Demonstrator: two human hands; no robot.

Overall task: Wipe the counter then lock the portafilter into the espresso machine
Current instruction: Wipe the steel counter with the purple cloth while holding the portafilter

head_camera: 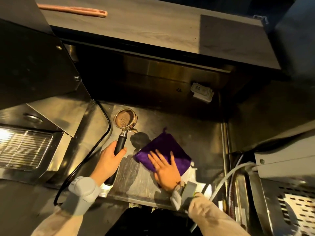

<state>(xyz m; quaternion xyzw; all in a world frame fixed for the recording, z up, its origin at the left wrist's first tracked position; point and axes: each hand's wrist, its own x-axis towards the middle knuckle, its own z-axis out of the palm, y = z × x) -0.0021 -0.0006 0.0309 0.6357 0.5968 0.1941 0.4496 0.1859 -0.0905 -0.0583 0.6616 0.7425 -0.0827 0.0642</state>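
Note:
My left hand [109, 159] grips the black handle of the portafilter [125, 120], held just above the steel counter [187, 130]; its metal basket is full of brown coffee grounds. My right hand [166, 171] lies flat, fingers spread, on a folded purple cloth [163, 147] pressed to the counter right of the portafilter. The espresso machine [34, 65] rises dark at the left, with its drip-tray grate [25, 147] below.
A black cable [95, 147] curves across the counter's left side past my left wrist. White labels [202, 91] are stuck on the back wall. A wooden shelf [153, 23] above holds a pink brush [73, 10]. Grey hoses [226, 178] and another machine [281, 167] stand at the right.

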